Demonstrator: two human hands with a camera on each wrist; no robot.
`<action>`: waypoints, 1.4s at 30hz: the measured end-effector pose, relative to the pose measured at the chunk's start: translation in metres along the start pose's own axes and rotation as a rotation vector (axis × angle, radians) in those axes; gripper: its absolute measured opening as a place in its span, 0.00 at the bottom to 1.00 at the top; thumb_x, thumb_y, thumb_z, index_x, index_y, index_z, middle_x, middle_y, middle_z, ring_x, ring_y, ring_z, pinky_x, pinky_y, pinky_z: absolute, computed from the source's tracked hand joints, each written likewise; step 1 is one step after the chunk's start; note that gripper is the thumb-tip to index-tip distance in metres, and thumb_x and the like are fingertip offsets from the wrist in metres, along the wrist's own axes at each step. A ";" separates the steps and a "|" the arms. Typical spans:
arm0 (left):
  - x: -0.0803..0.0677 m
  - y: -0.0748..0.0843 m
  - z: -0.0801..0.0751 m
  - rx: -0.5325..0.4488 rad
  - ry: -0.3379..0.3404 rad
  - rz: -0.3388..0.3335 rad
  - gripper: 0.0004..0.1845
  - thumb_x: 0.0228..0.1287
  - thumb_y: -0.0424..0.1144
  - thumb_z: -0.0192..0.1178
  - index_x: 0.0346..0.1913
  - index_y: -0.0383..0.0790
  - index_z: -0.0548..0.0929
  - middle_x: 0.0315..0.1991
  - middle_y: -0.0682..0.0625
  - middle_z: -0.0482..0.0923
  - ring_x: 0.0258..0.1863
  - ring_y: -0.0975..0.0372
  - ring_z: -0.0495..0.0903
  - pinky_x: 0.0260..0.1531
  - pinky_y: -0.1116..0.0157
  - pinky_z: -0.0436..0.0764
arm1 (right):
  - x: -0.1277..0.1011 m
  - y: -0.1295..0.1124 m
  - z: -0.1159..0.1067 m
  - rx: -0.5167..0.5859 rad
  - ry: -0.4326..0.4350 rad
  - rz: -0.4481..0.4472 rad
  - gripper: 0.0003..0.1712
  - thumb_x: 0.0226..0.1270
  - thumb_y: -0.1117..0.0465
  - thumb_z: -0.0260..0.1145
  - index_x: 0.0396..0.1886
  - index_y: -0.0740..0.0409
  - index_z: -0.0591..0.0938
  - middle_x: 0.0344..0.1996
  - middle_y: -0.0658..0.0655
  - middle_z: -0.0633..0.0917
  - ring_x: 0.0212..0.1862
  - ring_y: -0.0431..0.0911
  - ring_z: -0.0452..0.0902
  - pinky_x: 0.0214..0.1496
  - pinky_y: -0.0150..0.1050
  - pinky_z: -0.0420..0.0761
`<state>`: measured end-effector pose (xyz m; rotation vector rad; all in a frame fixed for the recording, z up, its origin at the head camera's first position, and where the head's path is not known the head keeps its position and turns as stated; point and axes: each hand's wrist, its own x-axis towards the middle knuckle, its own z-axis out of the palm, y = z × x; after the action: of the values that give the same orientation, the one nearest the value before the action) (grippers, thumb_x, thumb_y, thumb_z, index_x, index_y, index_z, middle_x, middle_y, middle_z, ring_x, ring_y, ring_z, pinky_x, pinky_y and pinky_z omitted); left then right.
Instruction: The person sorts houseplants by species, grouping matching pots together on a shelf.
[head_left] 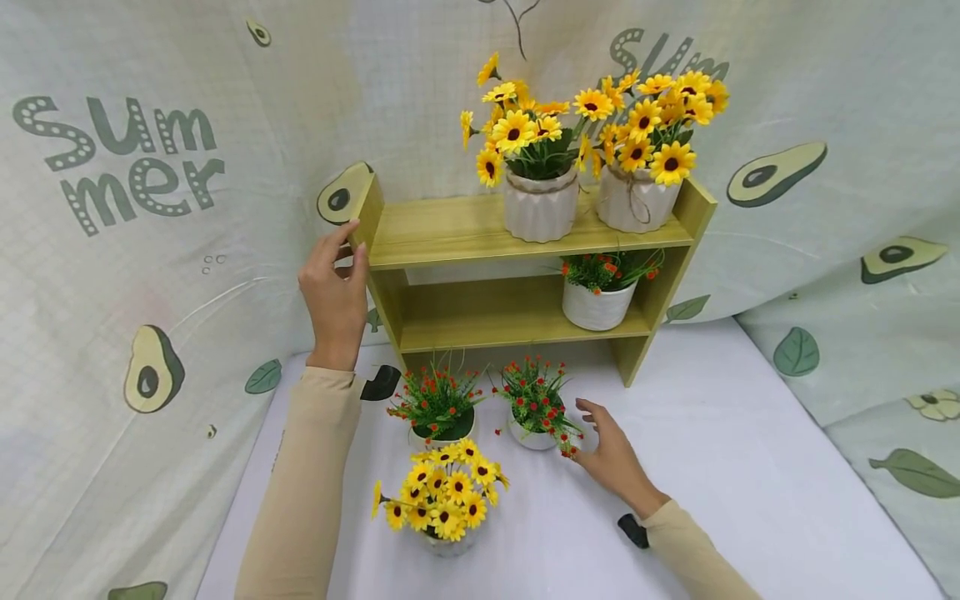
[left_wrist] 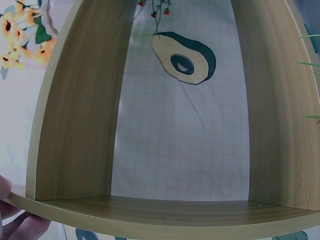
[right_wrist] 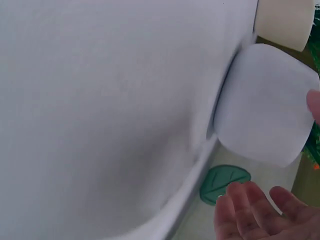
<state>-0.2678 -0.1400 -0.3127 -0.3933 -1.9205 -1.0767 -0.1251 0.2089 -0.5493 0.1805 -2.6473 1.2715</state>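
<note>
1. At the left end of the wooden shelf (head_left: 525, 237), the left hand (head_left: 333, 292) grips the side panel, thumb on the front edge and fingers curled round the outer face.
2. On the white table (head_left: 750, 467), just in front of the shelf, the right hand (head_left: 611, 454) lies open with fingers spread, its fingertips just beside the small white pot of red flowers (head_left: 534, 408); whether they touch it cannot be told.
3. A second pot of red flowers (head_left: 438, 408) stands left of that one, and a pot of yellow flowers (head_left: 446, 500) sits nearer the person.
4. Two yellow flower pots (head_left: 540, 204) stand on the top shelf; one red-flowered pot (head_left: 597, 300) stands on the middle one.
</note>
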 end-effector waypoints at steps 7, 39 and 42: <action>0.000 0.002 -0.001 0.018 -0.005 -0.007 0.16 0.76 0.28 0.62 0.62 0.31 0.85 0.52 0.34 0.86 0.46 0.45 0.89 0.40 0.84 0.76 | 0.009 0.001 0.018 0.068 -0.083 0.062 0.56 0.56 0.61 0.86 0.79 0.68 0.64 0.72 0.71 0.73 0.69 0.67 0.72 0.65 0.64 0.77; -0.001 -0.001 0.000 0.007 0.007 -0.018 0.16 0.75 0.27 0.63 0.61 0.32 0.86 0.50 0.35 0.87 0.46 0.46 0.89 0.39 0.82 0.77 | 0.003 -0.028 0.008 0.038 0.068 -0.065 0.53 0.51 0.51 0.87 0.71 0.71 0.72 0.63 0.69 0.80 0.65 0.65 0.74 0.63 0.67 0.76; -0.001 -0.001 0.000 0.012 0.004 -0.009 0.16 0.76 0.28 0.63 0.62 0.31 0.86 0.50 0.34 0.86 0.46 0.45 0.89 0.40 0.82 0.77 | 0.003 -0.040 -0.003 0.030 0.092 -0.100 0.51 0.51 0.55 0.87 0.70 0.70 0.73 0.62 0.68 0.80 0.64 0.65 0.74 0.62 0.67 0.76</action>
<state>-0.2680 -0.1409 -0.3139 -0.3762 -1.9261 -1.0700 -0.1196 0.1858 -0.5164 0.2499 -2.5103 1.2575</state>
